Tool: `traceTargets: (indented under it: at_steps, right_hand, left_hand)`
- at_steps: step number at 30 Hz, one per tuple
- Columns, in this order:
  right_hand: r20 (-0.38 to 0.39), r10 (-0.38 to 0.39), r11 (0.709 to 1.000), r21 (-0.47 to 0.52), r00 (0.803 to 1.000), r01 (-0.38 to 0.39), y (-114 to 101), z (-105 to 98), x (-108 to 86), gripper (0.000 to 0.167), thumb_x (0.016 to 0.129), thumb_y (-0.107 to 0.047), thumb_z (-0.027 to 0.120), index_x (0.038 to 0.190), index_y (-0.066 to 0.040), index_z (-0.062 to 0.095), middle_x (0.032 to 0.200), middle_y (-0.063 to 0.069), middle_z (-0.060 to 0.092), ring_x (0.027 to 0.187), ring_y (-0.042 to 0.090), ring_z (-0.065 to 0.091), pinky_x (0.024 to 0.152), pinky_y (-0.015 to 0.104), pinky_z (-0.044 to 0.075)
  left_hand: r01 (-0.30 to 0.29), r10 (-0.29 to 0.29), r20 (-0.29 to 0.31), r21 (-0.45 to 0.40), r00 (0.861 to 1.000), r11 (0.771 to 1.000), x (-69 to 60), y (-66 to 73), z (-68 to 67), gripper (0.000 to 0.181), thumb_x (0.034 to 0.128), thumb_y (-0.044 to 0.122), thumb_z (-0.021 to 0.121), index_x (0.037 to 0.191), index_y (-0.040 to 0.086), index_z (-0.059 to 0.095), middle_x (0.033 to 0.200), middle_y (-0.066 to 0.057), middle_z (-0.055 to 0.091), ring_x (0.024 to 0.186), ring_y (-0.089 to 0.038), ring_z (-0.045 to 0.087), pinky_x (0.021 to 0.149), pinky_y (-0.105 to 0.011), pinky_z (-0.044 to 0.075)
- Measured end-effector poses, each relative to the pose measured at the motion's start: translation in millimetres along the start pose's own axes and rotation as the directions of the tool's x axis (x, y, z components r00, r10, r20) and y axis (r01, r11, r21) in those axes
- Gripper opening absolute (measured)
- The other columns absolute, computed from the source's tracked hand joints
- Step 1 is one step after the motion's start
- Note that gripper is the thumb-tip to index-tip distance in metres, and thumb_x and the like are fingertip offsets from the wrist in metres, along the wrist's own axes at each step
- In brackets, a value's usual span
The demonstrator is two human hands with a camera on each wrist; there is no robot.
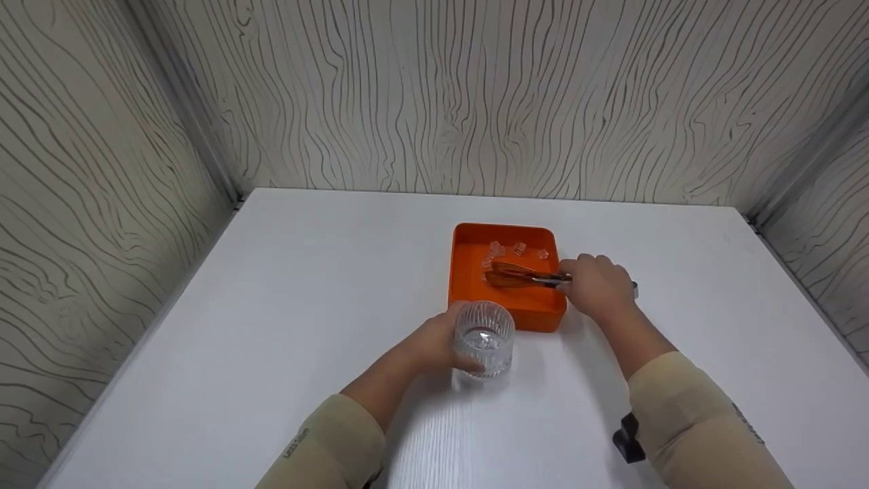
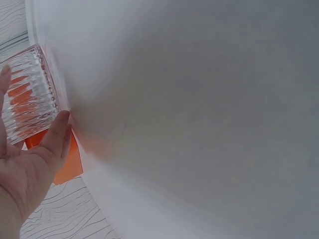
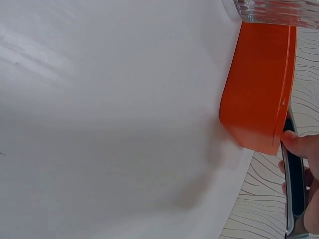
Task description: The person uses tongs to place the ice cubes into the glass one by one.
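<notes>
Beside the front left corner of an orange tray (image 1: pixel 468 282), my left hand (image 1: pixel 433 346) holds a clear ribbed glass (image 1: pixel 501 353) around its side. The glass looks upright on the table, and something clear lies at its bottom. My right hand (image 1: pixel 599 286) grips a pair of tongs (image 1: pixel 543 278) with orange tips and metal-and-black handles. The tongs reach over the tray's right wall, their tips low inside near several clear cubes (image 1: pixel 519 248). From the right wrist view, the thumb presses on the tongs' handle (image 3: pixel 297 184). Whether a cube sits between the tips cannot be made out.
A white table (image 1: pixel 326 285) lies under everything, with patterned panels (image 1: pixel 434 102) at the back and both sides. Near the right sleeve a black object (image 1: pixel 629 440) shows, partly hidden. The tray's wall (image 3: pixel 256 84) stands between the glass and the cubes.
</notes>
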State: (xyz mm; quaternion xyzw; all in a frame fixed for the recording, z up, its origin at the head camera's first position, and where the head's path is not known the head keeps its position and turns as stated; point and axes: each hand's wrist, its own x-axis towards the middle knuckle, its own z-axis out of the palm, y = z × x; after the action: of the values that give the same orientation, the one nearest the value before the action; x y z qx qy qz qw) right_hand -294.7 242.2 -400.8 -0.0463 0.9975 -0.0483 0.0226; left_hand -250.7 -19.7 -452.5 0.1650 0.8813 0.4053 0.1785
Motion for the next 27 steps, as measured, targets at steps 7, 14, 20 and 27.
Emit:
traceTargets:
  at_steps: [7,14,20,27]
  right_hand:
    - [0.009,0.02,0.999,0.032,1.0,-0.021,-9,3,2.3,0.021,0.085,-0.02,0.063,0.105,-0.014,0.062,0.083,0.009,0.053,0.078,0.028,0.046,0.061,0.036,0.042]
    - [0.006,0.029,0.998,0.061,1.0,-0.03,-13,6,4.3,0.025,0.085,-0.02,0.064,0.109,-0.014,0.063,0.086,0.009,0.055,0.079,0.028,0.047,0.062,0.038,0.043]
    - [0.015,0.034,0.998,0.059,0.999,-0.035,-11,7,5.9,0.023,0.086,-0.019,0.063,0.108,-0.015,0.063,0.085,0.009,0.055,0.079,0.028,0.046,0.061,0.036,0.042]
    - [0.03,0.024,0.998,0.059,0.999,-0.026,-7,2,4.2,0.018,0.087,-0.019,0.06,0.104,-0.016,0.063,0.084,0.008,0.054,0.079,0.028,0.046,0.06,0.036,0.042]
  left_hand:
    - [0.004,-0.004,-0.001,0.001,1.0,1.0,0.4,1.1,0.3,0.087,0.0593,0.028,0.086,0.129,0.029,0.034,0.121,0.007,0.052,0.112,-0.014,0.048,0.097,-0.039,0.041]
    - [0.019,-0.019,-0.004,-0.001,1.0,1.0,-0.1,2.0,0.8,0.088,0.059,0.029,0.086,0.129,0.03,0.033,0.122,0.009,0.051,0.115,-0.015,0.047,0.098,-0.041,0.041]
    - [0.027,-0.027,-0.007,-0.004,1.0,1.0,0.6,0.9,0.7,0.089,0.0583,0.029,0.086,0.13,0.032,0.033,0.121,0.01,0.051,0.115,-0.015,0.047,0.097,-0.042,0.041]
    - [0.039,-0.039,-0.005,-0.018,0.999,0.999,0.5,0.6,0.1,0.089,0.0579,0.03,0.086,0.13,0.034,0.033,0.122,0.011,0.051,0.115,-0.014,0.046,0.097,-0.042,0.041]
